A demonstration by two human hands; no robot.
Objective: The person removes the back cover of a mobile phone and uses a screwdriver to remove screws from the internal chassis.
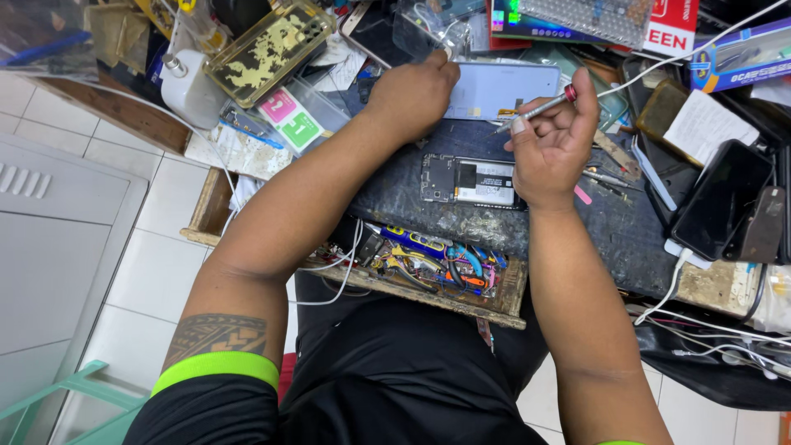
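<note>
Work mat, dark and stained, carries an opened phone with its back off and its board and battery bare, so the opening looks done while reassembly appears left. Your left hand is closed over the edge of the pale grey back panel lying just beyond it. Your right hand is curled tight around a thin red-tipped screwdriver, its tip over that panel.
</note>
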